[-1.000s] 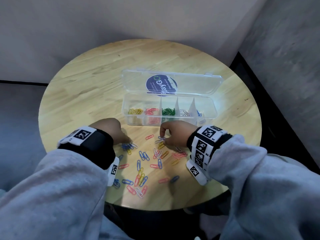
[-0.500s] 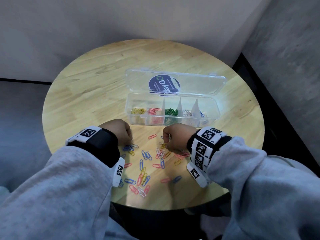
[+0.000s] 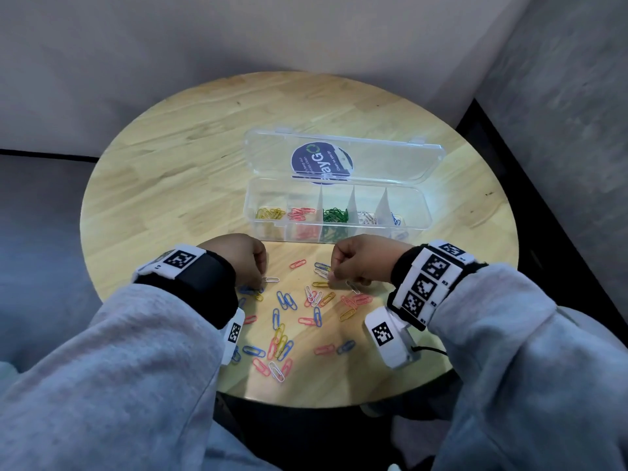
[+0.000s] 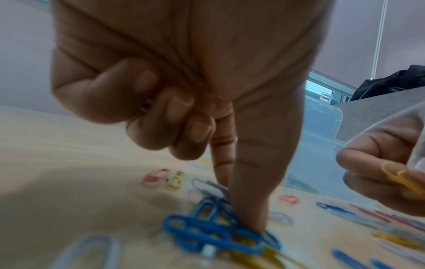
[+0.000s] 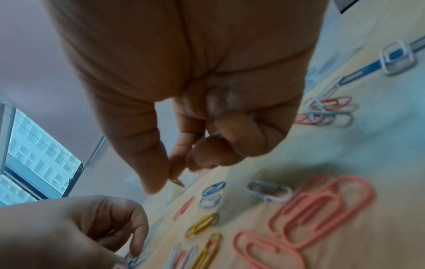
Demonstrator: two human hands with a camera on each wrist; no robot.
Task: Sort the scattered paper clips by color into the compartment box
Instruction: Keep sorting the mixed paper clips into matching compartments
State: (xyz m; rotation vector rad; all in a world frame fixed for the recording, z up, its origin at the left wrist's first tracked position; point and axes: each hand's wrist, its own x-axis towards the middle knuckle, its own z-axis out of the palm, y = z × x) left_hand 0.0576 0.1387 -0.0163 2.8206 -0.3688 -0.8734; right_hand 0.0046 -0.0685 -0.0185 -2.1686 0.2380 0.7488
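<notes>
We see the left hand [image 3: 243,258] knuckles-up over the table [image 3: 176,171], three fingers curled in, index finger and thumb [image 4: 250,191] pointing straight down onto a clump of blue paper clips [image 4: 207,229]; whether they grip it, we cannot tell. Scattered clips [image 3: 282,334] lie flat between the wrists, pointing every way. The right hand [image 3: 360,263] pinches a yellow clip [image 5: 177,182] between thumb and forefinger, tip angled down toward the wood. Beyond both hands, the open compartment box [image 3: 418,212] runs left-right, holding yellow, red, green, white and blue groups.
</notes>
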